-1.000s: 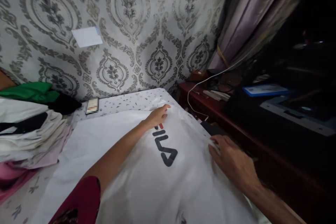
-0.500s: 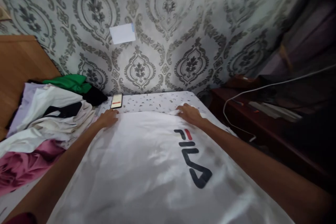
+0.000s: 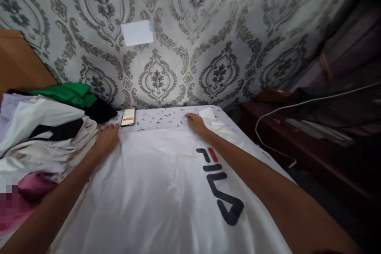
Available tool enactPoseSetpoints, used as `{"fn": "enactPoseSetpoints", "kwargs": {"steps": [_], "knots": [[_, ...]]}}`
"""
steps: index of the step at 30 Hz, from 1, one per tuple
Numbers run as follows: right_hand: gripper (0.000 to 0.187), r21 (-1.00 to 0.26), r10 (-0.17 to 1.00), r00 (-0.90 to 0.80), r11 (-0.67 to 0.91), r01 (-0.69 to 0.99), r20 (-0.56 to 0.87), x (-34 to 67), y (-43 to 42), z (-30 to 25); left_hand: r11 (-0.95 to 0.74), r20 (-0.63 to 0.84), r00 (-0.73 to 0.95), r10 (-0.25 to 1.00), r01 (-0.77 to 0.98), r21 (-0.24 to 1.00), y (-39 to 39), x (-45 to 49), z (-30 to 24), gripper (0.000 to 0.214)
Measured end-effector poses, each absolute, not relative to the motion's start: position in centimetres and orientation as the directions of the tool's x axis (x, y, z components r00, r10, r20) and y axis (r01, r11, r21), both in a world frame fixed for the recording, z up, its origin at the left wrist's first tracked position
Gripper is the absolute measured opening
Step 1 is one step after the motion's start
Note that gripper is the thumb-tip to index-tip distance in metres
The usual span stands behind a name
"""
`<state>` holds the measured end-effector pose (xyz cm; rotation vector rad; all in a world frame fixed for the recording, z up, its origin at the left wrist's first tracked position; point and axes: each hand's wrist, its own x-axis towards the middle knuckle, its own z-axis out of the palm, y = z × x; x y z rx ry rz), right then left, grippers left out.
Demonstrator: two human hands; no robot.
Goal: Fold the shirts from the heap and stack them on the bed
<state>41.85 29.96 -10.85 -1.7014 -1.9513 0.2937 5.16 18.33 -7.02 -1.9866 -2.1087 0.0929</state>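
Note:
A white T-shirt (image 3: pixel 154 182) with a dark and red FILA print lies spread in front of me, its far edge near the wall. My left hand (image 3: pixel 108 137) is at its far left corner, the fingers bent over the cloth and closed on it. At the far right, my right hand (image 3: pixel 196 123) reaches just past the shirt's edge over the patterned sheet. Its fingers point left, loosely stretched, with no cloth visible in them. Some bunched white fabric (image 3: pixel 207 114) lies just beside that hand; my wrist and forearm cover part of the shirt's right side.
A phone (image 3: pixel 128 116) lies on the patterned sheet (image 3: pixel 160 118) near my left hand. Heaped clothes (image 3: pixel 53 123) fill the left side, against a wooden headboard (image 3: pixel 24 59). On the right, a white cable (image 3: pixel 268 109) hangs by a dark red table (image 3: pixel 306 147).
My left hand has shifted left and slightly nearer at the shirt's corner. My right hand has moved left and a little farther away, off the bunched cloth. The view has tilted slightly.

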Motion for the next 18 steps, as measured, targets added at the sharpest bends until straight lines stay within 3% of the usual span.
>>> {"fn": "enactPoseSetpoints", "kwargs": {"steps": [2, 5, 8, 10, 13, 18], "knots": [[0.046, -0.475, 0.963, -0.096, 0.210, 0.855, 0.253, 42.3, 28.8, -11.3, 0.052, 0.207, -0.001, 0.978, 0.969, -0.240, 17.5, 5.8, -7.6, 0.044], [0.052, -0.446, 0.961, -0.042, 0.166, 0.880, 0.275, 44.7, 27.3, -11.4, -0.107, 0.246, 0.135, 0.960, 0.986, -0.127, 15.6, 6.6, -9.2, 0.044], [0.048, -0.420, 0.958, 0.139, -0.022, 0.907, 0.250, 48.3, 26.7, -11.3, -0.254, 0.187, 0.239, 0.953, 0.965, 0.063, 13.5, 6.4, -11.3, 0.047], [0.045, -0.399, 0.944, 0.258, -0.160, 0.903, 0.204, 50.4, 27.0, -11.5, -0.249, 0.163, 0.226, 0.960, 0.959, 0.136, 12.4, 5.7, -12.8, 0.052], [0.044, -0.365, 0.939, 0.311, -0.239, 0.900, 0.150, 52.0, 27.9, -11.9, -0.219, 0.202, 0.184, 0.962, 0.962, 0.166, 11.9, 4.6, -14.1, 0.057], [0.015, -0.342, 0.966, 0.223, -0.167, 0.925, 0.129, 52.1, 29.4, -12.3, -0.263, 0.281, 0.220, 0.934, 0.957, 0.125, 12.1, 4.1, -14.6, 0.054]]}}
